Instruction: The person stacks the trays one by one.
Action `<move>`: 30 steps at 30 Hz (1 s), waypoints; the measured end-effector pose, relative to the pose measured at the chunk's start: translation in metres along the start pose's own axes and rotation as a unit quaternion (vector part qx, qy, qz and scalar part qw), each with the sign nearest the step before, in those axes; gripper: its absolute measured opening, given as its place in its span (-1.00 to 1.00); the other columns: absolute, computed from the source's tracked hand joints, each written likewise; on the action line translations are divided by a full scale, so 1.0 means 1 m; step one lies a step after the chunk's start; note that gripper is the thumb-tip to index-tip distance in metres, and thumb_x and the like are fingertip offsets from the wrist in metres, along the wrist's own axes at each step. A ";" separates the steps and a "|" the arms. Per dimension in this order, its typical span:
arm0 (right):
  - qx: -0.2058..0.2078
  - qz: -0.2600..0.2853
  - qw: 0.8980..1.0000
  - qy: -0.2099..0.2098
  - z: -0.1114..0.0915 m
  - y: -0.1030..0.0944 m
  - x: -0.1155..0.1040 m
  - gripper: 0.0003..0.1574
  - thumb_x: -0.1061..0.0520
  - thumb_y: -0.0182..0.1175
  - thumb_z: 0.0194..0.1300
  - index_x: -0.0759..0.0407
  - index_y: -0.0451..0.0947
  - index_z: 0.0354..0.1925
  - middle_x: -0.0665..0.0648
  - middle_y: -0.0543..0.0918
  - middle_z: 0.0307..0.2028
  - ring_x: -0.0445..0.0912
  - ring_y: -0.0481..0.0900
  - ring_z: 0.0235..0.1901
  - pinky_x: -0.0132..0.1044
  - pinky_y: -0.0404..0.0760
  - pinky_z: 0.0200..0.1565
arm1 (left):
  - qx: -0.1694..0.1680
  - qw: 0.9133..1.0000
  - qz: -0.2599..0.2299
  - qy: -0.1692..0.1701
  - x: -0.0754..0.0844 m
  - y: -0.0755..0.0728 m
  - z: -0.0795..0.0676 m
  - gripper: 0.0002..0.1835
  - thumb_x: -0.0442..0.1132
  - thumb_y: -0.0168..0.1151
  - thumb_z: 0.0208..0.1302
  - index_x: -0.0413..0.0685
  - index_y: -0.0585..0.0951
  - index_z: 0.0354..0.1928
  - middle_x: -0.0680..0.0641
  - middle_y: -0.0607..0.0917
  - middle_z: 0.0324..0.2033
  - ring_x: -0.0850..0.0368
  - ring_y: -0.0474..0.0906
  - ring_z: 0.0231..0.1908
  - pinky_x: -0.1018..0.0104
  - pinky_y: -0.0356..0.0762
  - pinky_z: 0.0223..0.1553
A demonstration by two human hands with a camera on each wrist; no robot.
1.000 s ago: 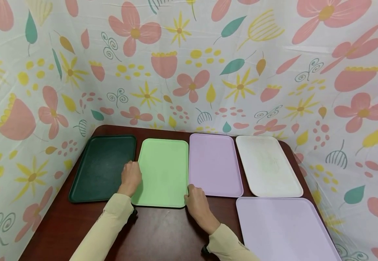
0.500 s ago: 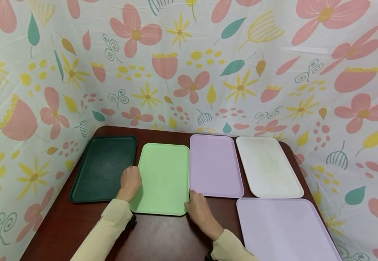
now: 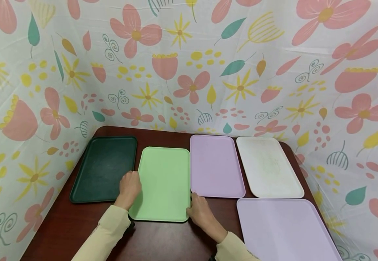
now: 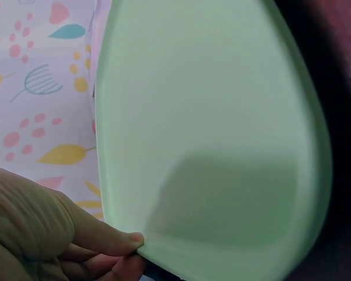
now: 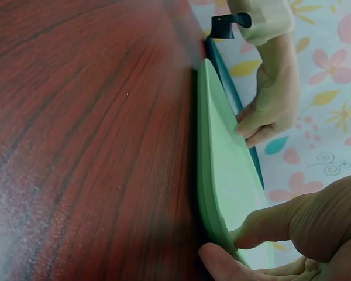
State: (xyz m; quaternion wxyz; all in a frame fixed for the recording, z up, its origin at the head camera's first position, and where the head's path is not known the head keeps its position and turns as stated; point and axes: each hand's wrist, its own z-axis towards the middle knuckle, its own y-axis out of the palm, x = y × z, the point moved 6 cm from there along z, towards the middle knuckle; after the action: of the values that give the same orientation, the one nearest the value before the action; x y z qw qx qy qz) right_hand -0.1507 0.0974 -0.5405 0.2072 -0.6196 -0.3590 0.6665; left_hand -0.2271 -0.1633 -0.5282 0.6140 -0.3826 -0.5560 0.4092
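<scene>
On my remote feed, the left hand [image 3: 130, 185] and right hand [image 3: 203, 212] pinch opposite edges of a light-green, rounded rectangular tray [image 3: 164, 183] between them, above a reddish-brown, wood-grained tabletop [image 3: 162, 239].

Curtained-off indoor nook, flower-print fabric walls [image 3: 189, 65], dark wood-grain table [image 3: 162, 239]

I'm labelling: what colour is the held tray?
The tray is light green, clearest in the head view.

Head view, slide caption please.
Left hand and right hand grip a light green rectangular tray between a dark green rectangular tray and a lilac rectangular tray.
</scene>
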 end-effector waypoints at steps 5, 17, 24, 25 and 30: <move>-0.020 0.025 0.999 0.015 -0.003 0.001 0.000 -0.50 0.57 0.18 0.02 0.63 0.46 0.01 0.04 0.41 -0.58 -0.18 0.31 -0.60 -0.38 0.32 -0.59 | -0.006 1.000 0.002 0.001 0.003 -0.001 -0.006 -0.78 -0.63 0.11 0.32 -0.46 0.67 -0.46 -0.35 0.58 -0.52 -0.32 0.63 -0.44 -0.11 0.66 -0.43; -0.036 0.077 0.996 0.014 -0.015 0.003 0.002 -0.52 0.54 0.13 -0.06 0.50 0.39 -0.07 0.05 0.46 -0.58 -0.23 0.47 -0.74 -0.34 0.47 -0.65 | -0.023 1.000 -0.007 -0.002 0.004 0.000 -0.018 -0.82 -0.64 0.11 0.34 -0.48 0.67 -0.39 -0.32 0.55 -0.50 -0.32 0.62 -0.43 -0.11 0.66 -0.43; -0.049 0.104 0.993 0.034 -0.022 0.004 0.001 -0.54 0.59 0.14 -0.10 0.45 0.38 -0.13 0.07 0.45 -0.54 -0.20 0.51 -0.75 -0.37 0.48 -0.66 | -0.015 1.000 -0.008 0.006 0.003 0.000 -0.025 -0.85 -0.65 0.11 0.34 -0.53 0.64 -0.35 -0.33 0.54 -0.49 -0.33 0.62 -0.43 -0.08 0.66 -0.46; -0.050 0.107 0.992 0.033 -0.022 0.004 0.000 -0.53 0.58 0.14 -0.10 0.44 0.38 -0.13 0.07 0.45 -0.53 -0.20 0.51 -0.75 -0.37 0.49 -0.66 | -0.016 1.000 -0.009 0.005 0.003 -0.001 -0.026 -0.85 -0.65 0.10 0.34 -0.53 0.64 -0.34 -0.34 0.54 -0.48 -0.33 0.62 -0.43 -0.07 0.66 -0.46; -0.060 0.112 0.991 0.033 -0.025 0.006 0.001 -0.52 0.57 0.14 -0.10 0.42 0.37 -0.12 0.08 0.47 -0.54 -0.21 0.51 -0.76 -0.37 0.48 -0.65 | -0.022 1.000 -0.009 0.006 0.002 -0.001 -0.030 -0.85 -0.66 0.09 0.34 -0.54 0.64 -0.34 -0.33 0.54 -0.49 -0.33 0.61 -0.47 -0.06 0.64 -0.50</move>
State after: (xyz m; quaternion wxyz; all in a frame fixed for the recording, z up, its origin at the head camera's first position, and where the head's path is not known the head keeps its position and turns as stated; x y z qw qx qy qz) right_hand -0.1255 0.0995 -0.5450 0.1055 -0.6891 -0.3191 0.6420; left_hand -0.1973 -0.1626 -0.5294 0.6122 -0.3934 -0.5650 0.3888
